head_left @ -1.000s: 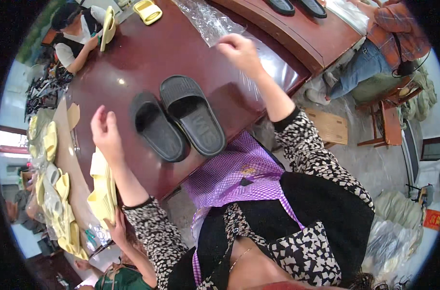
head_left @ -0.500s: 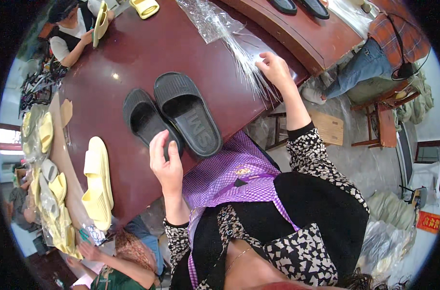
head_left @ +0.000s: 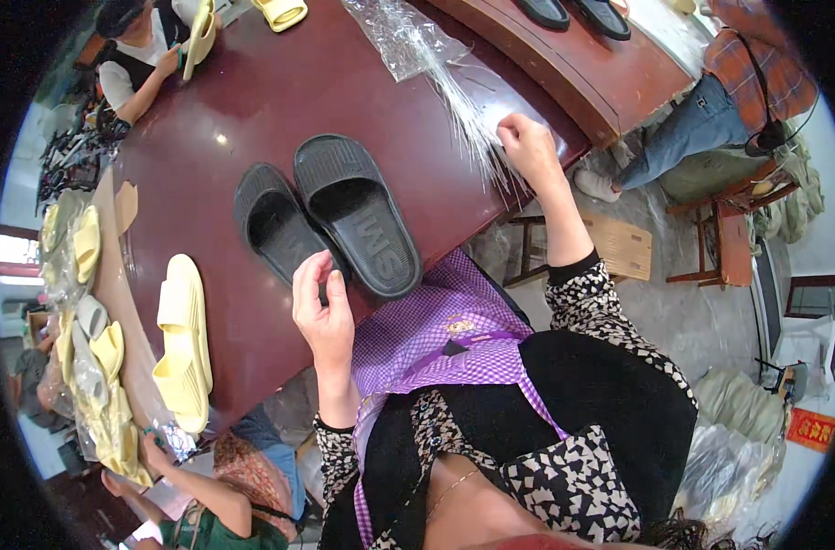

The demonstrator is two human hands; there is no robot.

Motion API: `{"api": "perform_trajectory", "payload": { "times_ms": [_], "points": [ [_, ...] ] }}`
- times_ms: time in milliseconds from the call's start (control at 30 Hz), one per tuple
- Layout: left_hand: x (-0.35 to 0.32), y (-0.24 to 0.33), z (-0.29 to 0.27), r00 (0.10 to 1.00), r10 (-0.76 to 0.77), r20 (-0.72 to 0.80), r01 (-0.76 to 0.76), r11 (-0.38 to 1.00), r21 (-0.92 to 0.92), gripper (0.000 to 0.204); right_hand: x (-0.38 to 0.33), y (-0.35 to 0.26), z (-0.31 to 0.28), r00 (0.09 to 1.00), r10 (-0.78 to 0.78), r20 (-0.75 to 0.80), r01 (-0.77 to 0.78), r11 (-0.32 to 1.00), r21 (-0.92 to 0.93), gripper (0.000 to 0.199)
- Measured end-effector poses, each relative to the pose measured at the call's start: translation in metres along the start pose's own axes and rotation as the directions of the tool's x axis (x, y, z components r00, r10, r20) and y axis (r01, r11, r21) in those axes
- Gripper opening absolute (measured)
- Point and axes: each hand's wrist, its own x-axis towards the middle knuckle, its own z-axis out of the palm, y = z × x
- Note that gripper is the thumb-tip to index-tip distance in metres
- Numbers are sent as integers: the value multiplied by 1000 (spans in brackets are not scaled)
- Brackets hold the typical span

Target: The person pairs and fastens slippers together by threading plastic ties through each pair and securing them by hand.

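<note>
A pair of black slide sandals lies side by side on the dark red table (head_left: 206,119): the left slide (head_left: 272,215) and the right slide (head_left: 367,225), toes pointing away from me. At the left slide's heel hovers my left hand (head_left: 324,316), fingers loosely bent, thumb apart, holding nothing visible. It hides part of that heel. A bundle of thin white plastic strands (head_left: 463,110) spreads from a clear plastic bag (head_left: 394,41) toward the right table edge. Beside the strands, my right hand (head_left: 532,156) has its fingers pinched together; whatever is between them is too small to make out.
A pair of yellow slides (head_left: 183,344) stands at the left table edge, with bagged yellow slides (head_left: 115,412) beyond. One co-worker (head_left: 138,69) holds a yellow slide at far left; another (head_left: 215,495) works at lower left. A wooden stool (head_left: 614,246) stands right of the table.
My right hand has moved slightly down and right, and its fingers have closed from a looser curl. My left hand has shifted a little to the right. The slides stay in place.
</note>
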Motion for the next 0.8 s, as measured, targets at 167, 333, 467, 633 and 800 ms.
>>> {"api": "perform_trajectory", "payload": {
  "times_ms": [167,333,467,633,800],
  "points": [
    [7,13,8,1000,20,21,-19,999,-39,20,4,-9,-10,975,192,-112,-156,950,271,18],
    [34,45,41,988,62,139,-49,994,-96,21,-1,-13,-4,994,108,-33,-98,969,225,19],
    [61,53,86,883,355,307,-369,929,-14,27,-9,-23,-8,985,85,151,-111,978,178,20],
    [100,32,147,753,467,462,-562,823,84,35,-2,-18,-21,972,-91,217,60,987,147,22],
    [124,18,191,694,391,605,-646,710,282,42,31,20,-14,985,-92,143,77,991,105,23]
  ]
}}
